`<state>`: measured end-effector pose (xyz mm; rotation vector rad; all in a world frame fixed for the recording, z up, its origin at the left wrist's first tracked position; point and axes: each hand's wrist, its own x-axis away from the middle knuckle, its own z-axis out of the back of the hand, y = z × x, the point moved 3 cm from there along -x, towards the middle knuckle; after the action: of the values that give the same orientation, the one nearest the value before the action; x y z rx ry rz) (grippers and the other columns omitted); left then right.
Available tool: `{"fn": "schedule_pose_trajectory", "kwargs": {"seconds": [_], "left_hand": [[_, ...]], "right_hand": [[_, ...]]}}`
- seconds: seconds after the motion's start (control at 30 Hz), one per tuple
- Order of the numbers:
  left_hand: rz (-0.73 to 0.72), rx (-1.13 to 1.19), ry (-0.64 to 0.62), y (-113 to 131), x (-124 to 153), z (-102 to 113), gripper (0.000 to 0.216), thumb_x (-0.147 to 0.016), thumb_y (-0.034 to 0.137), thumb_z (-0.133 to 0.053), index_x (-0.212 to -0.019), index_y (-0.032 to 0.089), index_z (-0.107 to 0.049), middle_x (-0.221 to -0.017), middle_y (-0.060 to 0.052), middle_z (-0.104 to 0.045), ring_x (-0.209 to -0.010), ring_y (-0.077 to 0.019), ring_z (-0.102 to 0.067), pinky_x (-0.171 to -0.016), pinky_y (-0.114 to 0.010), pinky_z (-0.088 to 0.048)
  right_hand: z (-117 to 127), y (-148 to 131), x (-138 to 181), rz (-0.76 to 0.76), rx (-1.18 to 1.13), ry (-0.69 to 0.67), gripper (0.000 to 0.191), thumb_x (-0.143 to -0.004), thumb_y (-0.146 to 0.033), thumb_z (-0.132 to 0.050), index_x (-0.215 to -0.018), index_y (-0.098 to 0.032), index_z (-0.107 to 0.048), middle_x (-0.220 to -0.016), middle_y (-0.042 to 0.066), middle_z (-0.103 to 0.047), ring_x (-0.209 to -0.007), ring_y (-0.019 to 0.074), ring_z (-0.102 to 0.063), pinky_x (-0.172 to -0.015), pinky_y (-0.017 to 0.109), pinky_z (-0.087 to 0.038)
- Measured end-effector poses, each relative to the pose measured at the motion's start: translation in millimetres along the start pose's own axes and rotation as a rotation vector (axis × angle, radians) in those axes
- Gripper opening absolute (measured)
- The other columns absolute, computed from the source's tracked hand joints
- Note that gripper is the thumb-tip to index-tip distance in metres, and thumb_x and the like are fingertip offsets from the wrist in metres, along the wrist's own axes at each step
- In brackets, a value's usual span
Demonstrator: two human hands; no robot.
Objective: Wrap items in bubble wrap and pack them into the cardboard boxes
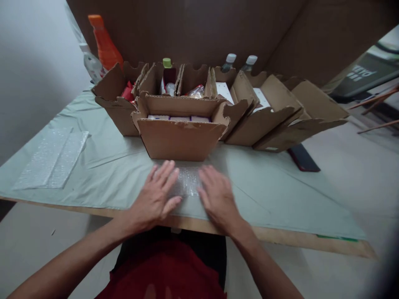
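Observation:
A clear piece of bubble wrap [188, 180] lies flat on the green cloth just in front of the nearest cardboard box [179, 139]. My left hand [158, 191] rests flat on its left side, fingers stretched out. On the right side lies my right hand [217, 195], palm down with fingers extended and slightly blurred. Neither hand grips anything. Inside the nearest box the tops of several white and purple packs [180, 119] show.
Behind stand several more cardboard boxes [116, 114] holding small goods. An orange bottle [106, 45] and a clear bottle [92, 64] stand back left. Further bubble wrap sheets [51, 160] lie left; a dark flat phone-like object [304, 158] lies right. The table edge [271, 234] runs below my wrists.

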<state>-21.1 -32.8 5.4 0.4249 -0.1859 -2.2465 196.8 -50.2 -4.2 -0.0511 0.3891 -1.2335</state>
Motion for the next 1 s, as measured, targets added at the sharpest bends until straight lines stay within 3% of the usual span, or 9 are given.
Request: {"fn": "schedule_pose_trajectory", "kwargs": {"seconds": [0.1,0.2,0.3,0.37,0.53,0.7,0.83,0.9,1.0], "left_hand": [[-0.036,0.001,-0.162,2.7,1.5,-19.2,0.072,-0.102,0.054,-0.045,-0.158,0.010,-0.034,-0.166,-0.022,-0.034,-0.158,-0.0341,-0.026,-0.128,-0.056,-0.017],[0.025,0.030,-0.229,-24.4,21.0,-20.3,0.063,-0.103,0.049,-0.044,-0.155,0.012,-0.042,-0.165,-0.020,-0.036,-0.156,-0.0343,-0.031,-0.126,-0.057,-0.023],[0.090,0.103,-0.138,-52.0,33.5,-6.2,0.046,-0.105,0.040,-0.042,-0.145,0.023,-0.055,-0.159,-0.011,-0.050,-0.148,-0.0300,-0.045,-0.122,-0.053,-0.035],[0.182,0.097,-0.035,-63.5,27.2,-0.2,0.038,-0.102,0.033,-0.046,-0.135,0.024,-0.063,-0.148,-0.011,-0.061,-0.136,-0.0292,-0.056,-0.114,-0.052,-0.043],[0.270,0.040,0.029,-69.4,-16.2,-7.4,0.041,-0.084,0.016,-0.057,-0.123,0.018,-0.069,-0.130,-0.015,-0.068,-0.118,-0.0326,-0.063,-0.103,-0.051,-0.050],[0.254,0.050,-0.009,-74.3,-33.2,-6.7,0.047,-0.072,0.014,-0.062,-0.118,0.018,-0.070,-0.106,-0.012,-0.074,-0.102,-0.0313,-0.066,-0.093,-0.046,-0.052],[0.252,0.086,-0.021,-67.5,-32.0,13.7,0.018,-0.072,0.014,-0.058,-0.084,0.021,-0.071,-0.074,-0.003,-0.067,-0.078,-0.0230,-0.064,-0.077,-0.035,-0.053],[0.232,0.093,0.076,-55.6,-30.3,32.4,0.016,-0.078,0.015,-0.056,-0.085,0.021,-0.068,-0.086,-0.004,-0.069,-0.087,-0.0226,-0.065,-0.083,-0.036,-0.054],[0.111,0.059,0.353,-32.7,-23.5,54.6,0.016,-0.085,0.014,-0.056,-0.093,0.022,-0.068,-0.116,-0.008,-0.069,-0.115,-0.0270,-0.062,-0.103,-0.046,-0.048]], "right_hand": [[-17.4,-19.6,-14.1,0.140,-0.065,-0.159,0.051,-0.101,-0.028,-0.047,-0.151,-0.015,-0.051,-0.157,0.014,-0.051,-0.148,0.0291,-0.042,-0.121,0.051,-0.034],[-17.4,4.4,-0.9,0.112,-0.101,-0.168,0.049,-0.103,-0.033,-0.046,-0.148,-0.016,-0.054,-0.156,0.013,-0.052,-0.146,0.0290,-0.046,-0.119,0.051,-0.036],[-1.5,40.7,10.7,-0.006,-0.126,-0.076,0.043,-0.106,-0.036,-0.038,-0.138,-0.020,-0.063,-0.144,0.011,-0.064,-0.135,0.0291,-0.057,-0.110,0.052,-0.044],[6.9,52.1,2.7,-0.059,-0.091,-0.049,0.042,-0.105,-0.033,-0.037,-0.132,-0.020,-0.067,-0.136,0.012,-0.069,-0.128,0.0301,-0.060,-0.104,0.051,-0.046],[0.7,42.8,-48.5,-0.059,0.010,-0.123,0.040,-0.092,-0.020,-0.052,-0.128,-0.012,-0.069,-0.131,0.018,-0.069,-0.120,0.0349,-0.061,-0.098,0.048,-0.046],[-1.3,40.2,-58.2,-0.045,-0.007,-0.145,0.021,-0.081,-0.013,-0.057,-0.090,-0.018,-0.075,-0.092,0.011,-0.074,-0.095,0.0307,-0.064,-0.084,0.041,-0.046],[31.8,34.8,-39.7,-0.014,-0.085,-0.103,0.018,-0.082,-0.012,-0.054,-0.086,-0.022,-0.068,-0.099,0.007,-0.071,-0.095,0.0250,-0.063,-0.085,0.036,-0.048],[59.2,28.9,-29.6,0.031,-0.123,0.032,0.018,-0.087,-0.013,-0.052,-0.090,-0.023,-0.067,-0.112,0.007,-0.070,-0.105,0.0257,-0.062,-0.093,0.040,-0.047],[87.8,23.9,-11.3,0.080,-0.104,0.255,0.020,-0.094,-0.015,-0.049,-0.093,-0.025,-0.067,-0.128,0.007,-0.068,-0.121,0.0289,-0.059,-0.104,0.047,-0.043]]}}
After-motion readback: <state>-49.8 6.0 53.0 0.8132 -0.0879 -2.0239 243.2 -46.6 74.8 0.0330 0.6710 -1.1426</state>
